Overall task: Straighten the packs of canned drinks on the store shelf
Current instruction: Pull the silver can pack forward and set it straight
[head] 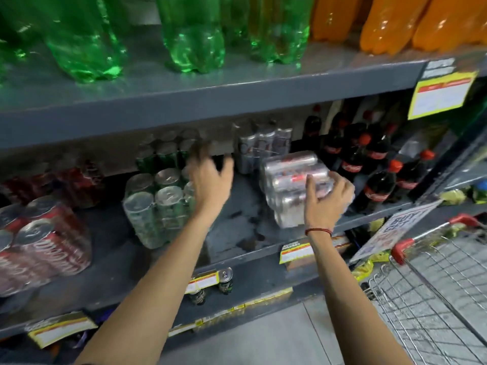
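On the grey metal middle shelf (232,233), right hand (325,198) grips a shrink-wrapped pack of silver cans (292,183), fingers clamped over its near right side; pack tilted, sitting right of centre, just beside dark cola bottles with red caps (369,164); left hand (208,177) hovers open, fingers spread, blurred, touching nothing clearly, between a shrink-wrapped pack of green cans (155,206) and an upright silver can pack at the back (261,146); wrapped pack of red cola cans (44,243) at far left; green plastic bottles (195,35) on shelf above; wire shopping trolley (434,293) lower right.
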Tool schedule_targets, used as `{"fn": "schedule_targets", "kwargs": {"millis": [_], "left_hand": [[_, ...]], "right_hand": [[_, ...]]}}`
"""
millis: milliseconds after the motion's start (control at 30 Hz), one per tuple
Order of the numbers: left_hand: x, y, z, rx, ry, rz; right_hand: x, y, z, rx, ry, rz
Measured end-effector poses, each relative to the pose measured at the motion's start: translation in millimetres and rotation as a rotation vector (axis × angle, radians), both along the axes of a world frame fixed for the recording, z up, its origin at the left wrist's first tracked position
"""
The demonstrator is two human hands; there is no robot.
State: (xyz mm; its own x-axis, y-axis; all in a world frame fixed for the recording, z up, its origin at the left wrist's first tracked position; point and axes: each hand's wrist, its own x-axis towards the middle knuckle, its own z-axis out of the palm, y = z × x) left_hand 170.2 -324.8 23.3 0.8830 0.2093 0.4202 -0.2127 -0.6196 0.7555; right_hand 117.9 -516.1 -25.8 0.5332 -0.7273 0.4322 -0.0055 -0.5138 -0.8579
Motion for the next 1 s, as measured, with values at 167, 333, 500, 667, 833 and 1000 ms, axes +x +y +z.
{"fn": "schedule_targets", "kwargs": {"millis": [167, 333, 500, 667, 833, 1000], "left_hand": [[44.7, -96.7, -12.6, 0.325, 0.183, -0.415], [92.0, -149.0, -27.6, 0.481, 0.476, -0.544], [91.9, -168.3, -23.0, 0.508, 0.548, -0.502], [90.9, -163.1, -25.9, 0.553, 0.47, -0.295], [94.0, -150.8, -34.5, 0.146, 0.495, -0.208], [81.6, -141.5, -50.7, -0.409, 0.386, -0.3]], "right_hand": [[-2.6, -50.5, -21.2, 0.385, 0.335, 0.048], [-0.5, -58.0, -27.0, 0.734, 0.405, 0.171], [3.2, -46.3, -25.1, 0.82, 0.34, 0.114], [3.0, -41.5, -22.9, 0.895, 0.211, 0.132], [1.4, -50.3, -5.8, 0.658, 0.093, 0.183], [0.6, -51.5, -0.3, 0.039, 0.059, 0.276]]}}
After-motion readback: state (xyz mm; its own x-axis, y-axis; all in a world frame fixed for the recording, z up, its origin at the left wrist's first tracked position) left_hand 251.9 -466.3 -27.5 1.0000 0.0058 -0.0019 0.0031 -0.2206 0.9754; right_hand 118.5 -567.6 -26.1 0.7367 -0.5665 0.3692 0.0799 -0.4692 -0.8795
